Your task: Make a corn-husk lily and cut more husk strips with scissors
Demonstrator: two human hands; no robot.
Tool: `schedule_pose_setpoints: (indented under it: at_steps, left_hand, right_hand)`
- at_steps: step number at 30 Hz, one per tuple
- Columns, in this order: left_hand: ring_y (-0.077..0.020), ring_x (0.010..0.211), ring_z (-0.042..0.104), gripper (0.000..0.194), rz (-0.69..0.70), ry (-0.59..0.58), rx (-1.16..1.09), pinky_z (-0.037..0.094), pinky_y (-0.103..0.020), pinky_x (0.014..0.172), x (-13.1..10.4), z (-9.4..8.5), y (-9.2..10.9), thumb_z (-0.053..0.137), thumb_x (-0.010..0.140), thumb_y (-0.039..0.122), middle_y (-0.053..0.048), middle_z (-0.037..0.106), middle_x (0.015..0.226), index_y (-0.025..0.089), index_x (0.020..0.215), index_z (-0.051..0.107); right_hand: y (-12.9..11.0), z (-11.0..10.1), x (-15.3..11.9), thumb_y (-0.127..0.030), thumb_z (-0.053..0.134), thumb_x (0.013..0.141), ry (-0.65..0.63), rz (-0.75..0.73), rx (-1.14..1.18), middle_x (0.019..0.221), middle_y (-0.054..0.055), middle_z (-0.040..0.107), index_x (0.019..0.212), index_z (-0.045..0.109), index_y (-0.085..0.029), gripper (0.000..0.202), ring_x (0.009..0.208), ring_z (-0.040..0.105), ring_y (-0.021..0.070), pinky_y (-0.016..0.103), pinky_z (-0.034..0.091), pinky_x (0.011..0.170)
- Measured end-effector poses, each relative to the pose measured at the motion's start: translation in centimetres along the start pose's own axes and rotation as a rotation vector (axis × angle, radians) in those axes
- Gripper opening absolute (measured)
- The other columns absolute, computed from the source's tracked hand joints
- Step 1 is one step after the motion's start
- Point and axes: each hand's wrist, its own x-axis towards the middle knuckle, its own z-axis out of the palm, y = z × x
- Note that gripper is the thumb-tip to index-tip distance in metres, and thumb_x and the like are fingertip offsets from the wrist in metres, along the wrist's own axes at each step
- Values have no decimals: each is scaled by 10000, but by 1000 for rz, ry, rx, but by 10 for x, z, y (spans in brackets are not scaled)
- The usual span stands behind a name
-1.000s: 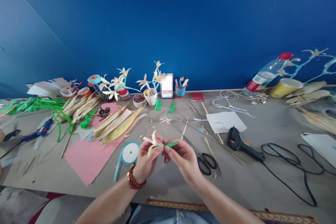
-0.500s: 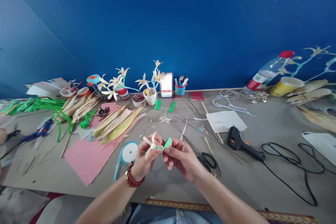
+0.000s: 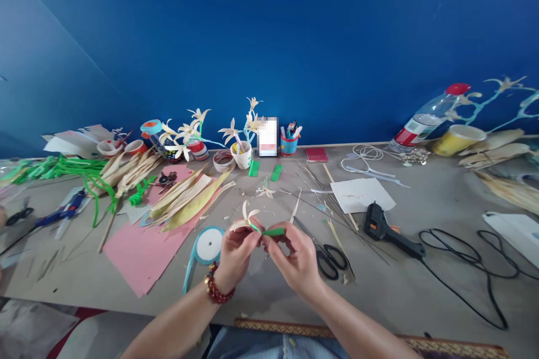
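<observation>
A cream flower with curled petals [image 3: 246, 217] is pinched at its green base in my left hand [image 3: 236, 252], which wears a red bead bracelet [image 3: 218, 286]. My right hand [image 3: 296, 255] pinches a narrow green strip [image 3: 273, 231] that meets the flower's base. The fingertips of both hands nearly touch. Left of my left hand lies a roll of light blue tape [image 3: 209, 244]. Black-handled scissors [image 3: 332, 261] rest just right of my right hand.
Pink paper [image 3: 138, 252] and dried husks [image 3: 189, 202] lie left. Cups and flowers line the back around a white cup [image 3: 241, 155]. At right are a black glue gun [image 3: 389, 233], its cable and a tilted bottle [image 3: 425, 118]. Two green strips [image 3: 276, 172] lie behind.
The flower has tipped upward in my left hand. My right hand has turned, and the green strip has swung from slanting upward to nearly level.
</observation>
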Motion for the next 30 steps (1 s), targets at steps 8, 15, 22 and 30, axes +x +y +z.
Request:
schedule_pose_setpoints:
  at_steps: [8,15,22,30]
  left_hand:
    - [-102,638,571,36,-11,-33,-22,505,-215,573,-2,-4,-1,747,791,182,-6,634,779,177,773,716]
    - [-121,575,564,65,-70,-151,-146,496,-250,471,0,-2,4,699,809,203,4,546,769,168,769,662]
    - [-104,562,558,101,-83,-151,-98,516,-273,528,-2,-10,-4,708,806,242,0,577,831,168,790,642]
    - [-94,533,564,118,-82,-166,-101,542,-283,522,-2,-12,-4,720,805,262,-1,583,858,175,806,640]
  right_hand:
    - [4,3,1,-328,681,884,-42,232,393,698,4,663,824,638,-185,161,580,623,116,214,520,554]
    - [3,5,7,-384,783,795,-110,443,712,645,2,681,768,636,-174,258,535,603,104,209,532,510]
    - [1,-1,12,-353,828,750,-234,624,840,599,6,697,737,647,-158,267,455,580,85,194,525,476]
    - [0,-1,12,-377,818,756,-240,601,825,588,-3,681,735,645,-154,283,441,560,77,191,517,465]
